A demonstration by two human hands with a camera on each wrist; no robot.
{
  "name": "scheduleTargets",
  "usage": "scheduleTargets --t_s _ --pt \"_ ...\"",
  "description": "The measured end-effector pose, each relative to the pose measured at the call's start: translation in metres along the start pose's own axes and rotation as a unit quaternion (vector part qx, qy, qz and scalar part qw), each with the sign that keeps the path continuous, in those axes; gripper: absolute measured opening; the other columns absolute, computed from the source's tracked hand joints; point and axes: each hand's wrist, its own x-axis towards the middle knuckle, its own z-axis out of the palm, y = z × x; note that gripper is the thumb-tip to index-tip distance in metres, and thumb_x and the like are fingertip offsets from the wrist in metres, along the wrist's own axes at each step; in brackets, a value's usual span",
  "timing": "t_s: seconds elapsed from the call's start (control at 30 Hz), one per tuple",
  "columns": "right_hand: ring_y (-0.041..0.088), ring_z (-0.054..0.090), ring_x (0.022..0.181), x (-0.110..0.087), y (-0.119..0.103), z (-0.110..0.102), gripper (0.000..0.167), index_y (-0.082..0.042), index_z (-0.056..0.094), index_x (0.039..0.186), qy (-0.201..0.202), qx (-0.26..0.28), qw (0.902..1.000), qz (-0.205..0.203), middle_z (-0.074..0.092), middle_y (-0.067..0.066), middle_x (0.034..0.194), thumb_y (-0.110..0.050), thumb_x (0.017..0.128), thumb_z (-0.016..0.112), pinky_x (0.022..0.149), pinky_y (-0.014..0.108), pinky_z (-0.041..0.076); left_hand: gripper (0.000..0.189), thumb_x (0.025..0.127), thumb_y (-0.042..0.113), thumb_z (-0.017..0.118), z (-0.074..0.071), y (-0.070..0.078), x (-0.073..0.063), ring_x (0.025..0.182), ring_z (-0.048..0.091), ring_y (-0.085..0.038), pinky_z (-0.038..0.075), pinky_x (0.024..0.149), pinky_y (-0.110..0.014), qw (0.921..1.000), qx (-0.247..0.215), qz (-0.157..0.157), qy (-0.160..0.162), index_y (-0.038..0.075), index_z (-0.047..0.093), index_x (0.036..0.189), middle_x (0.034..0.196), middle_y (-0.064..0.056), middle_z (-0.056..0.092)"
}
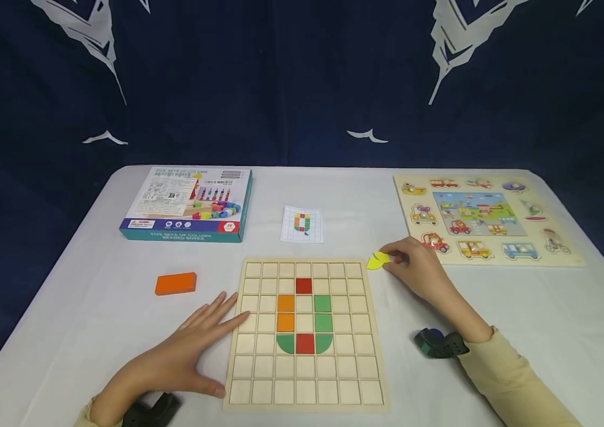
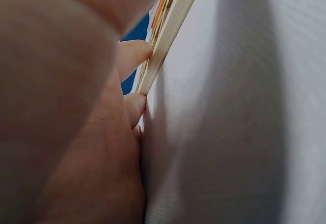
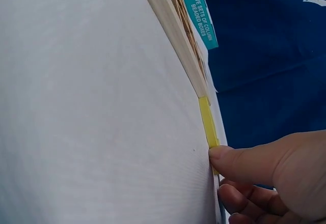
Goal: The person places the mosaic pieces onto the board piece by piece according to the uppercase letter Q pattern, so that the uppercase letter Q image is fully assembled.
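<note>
A wooden grid board (image 1: pixel 272 382) lies flat, with red, orange and green pieces set in several of its squares. Spread fingers of my left hand (image 1: pixel 190 351) touch the board's left edge; the left wrist view shows fingertips against its wooden side (image 2: pixel 170 33). Just off the board's far right corner, my right hand (image 1: pixel 420 270) pinches yellow pieces (image 1: pixel 378 260) with curved edges between thumb and forefinger. In the right wrist view the thumb (image 3: pixel 239 162) presses on the yellow edge (image 3: pixel 208 122). How many yellow pieces overlap there is hard to tell.
An orange block (image 1: pixel 175 283) lies left of the board. Beyond the board is a small pattern card (image 1: pixel 302 225). A bead-set box (image 1: pixel 187 204) stands at the back left, and a picture puzzle board (image 1: pixel 486 219) lies at the back right, beside my right hand.
</note>
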Motion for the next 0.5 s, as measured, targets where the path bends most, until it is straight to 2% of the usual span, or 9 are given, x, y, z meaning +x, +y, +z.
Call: scheduleTargets --t_s 0.27,0.5 --pt "0.021 0.05 0.073 -0.0059 -0.0032 -0.0014 0.02 0.001 0.07 0.09 -0.001 -0.024 0.9997 -0.008 0.059 0.007 0.081 0.007 0.071 0.075 0.064 0.035 0.04 0.109 0.056 0.056 0.081 0.0044 -0.0013 -0.0014 0.14 -0.007 -0.018 -0.006 0.108 -0.047 1.0 -0.006 -0.001 0.002 0.032 0.027 0.148 0.155 0.007 0.003" --pt "0.02 0.048 0.067 -0.0041 -0.0062 -0.0036 0.018 0.002 0.071 0.089 0.006 -0.042 0.9989 -0.019 0.056 0.004 0.073 0.006 0.071 0.075 0.059 0.033 0.038 0.109 0.056 0.056 0.081 0.0025 -0.0026 -0.0015 0.14 -0.007 -0.018 -0.013 0.105 -0.024 0.9999 0.006 0.007 0.01 0.031 0.028 0.148 0.156 0.006 0.004"
